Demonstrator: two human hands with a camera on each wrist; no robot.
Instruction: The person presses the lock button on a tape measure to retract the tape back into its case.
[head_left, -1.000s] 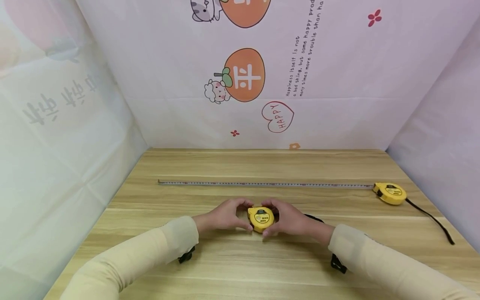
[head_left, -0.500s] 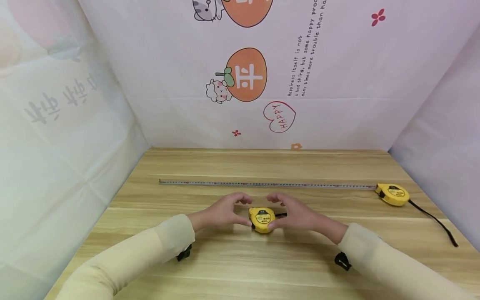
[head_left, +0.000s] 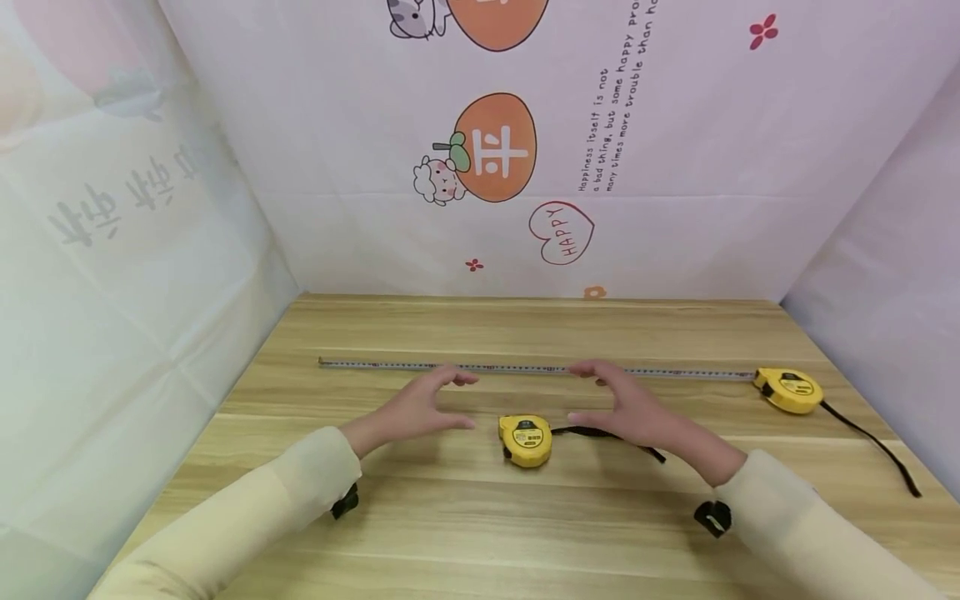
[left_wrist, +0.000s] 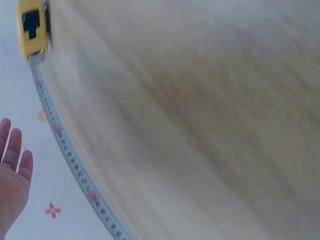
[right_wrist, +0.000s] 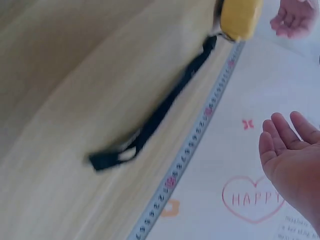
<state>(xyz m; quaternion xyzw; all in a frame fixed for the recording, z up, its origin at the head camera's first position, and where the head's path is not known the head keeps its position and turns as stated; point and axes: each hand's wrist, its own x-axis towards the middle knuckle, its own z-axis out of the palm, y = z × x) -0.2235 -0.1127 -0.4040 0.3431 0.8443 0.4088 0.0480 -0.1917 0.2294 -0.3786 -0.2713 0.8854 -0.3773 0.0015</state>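
Note:
A yellow tape measure [head_left: 525, 443] lies on the table between my two hands, and neither touches it. Its black wrist strap [right_wrist: 167, 107] trails to the right, passing below my right hand in the head view. My left hand [head_left: 415, 406] hovers to the left of the case, thumb and fingers spread apart with nothing between them. On the other side my right hand [head_left: 628, 406] is held the same way, also holding nothing. Behind them a second yellow tape measure [head_left: 795, 391] sits at the right, its blade [head_left: 517, 368] pulled out long toward the left.
Wood-grain table [head_left: 450, 517] runs back to a printed white cloth [head_left: 337, 150] hung as a wall. Similar cloths rise at the left and right sides. The second tape's black strap [head_left: 873, 446] lies near the table's right edge.
Both hands have let go of the near tape measure and drawn apart, the left one leftward and the right one rightward, both a little farther back. The tape measure stays in place.

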